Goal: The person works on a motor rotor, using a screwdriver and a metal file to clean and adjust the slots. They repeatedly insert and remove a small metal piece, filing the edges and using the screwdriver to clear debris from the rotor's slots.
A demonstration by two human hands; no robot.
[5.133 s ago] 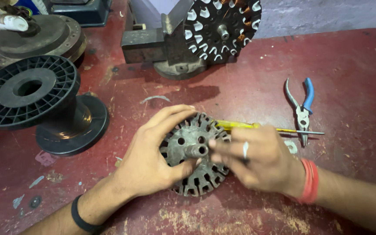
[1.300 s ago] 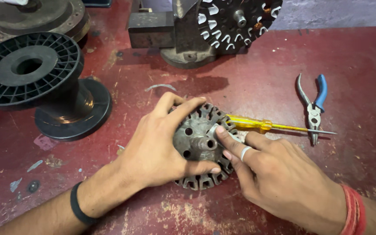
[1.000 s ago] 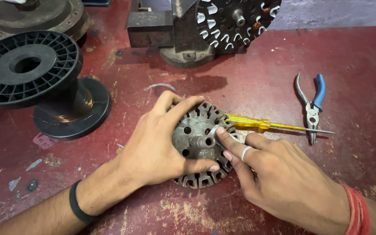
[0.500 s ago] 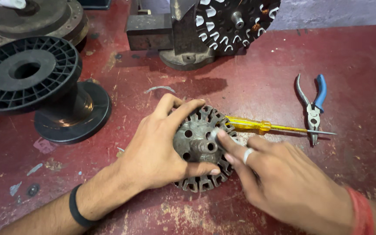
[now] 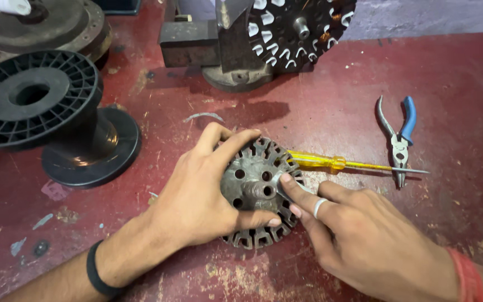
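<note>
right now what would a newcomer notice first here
Both hands at the centre: the left hand cups a round slotted metal core, the right hand touches its face. Behind it lie a yellow screwdriver and blue-handled pliers; a black spool stands left.

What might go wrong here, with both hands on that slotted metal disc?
The slotted metal core has thin teeth around its rim; the right hand, fingers pressed by the hub, might get nicked. The left hand grips only one side, so the core may slip. The yellow screwdriver, touching the core's edge, could get knocked away.
</note>
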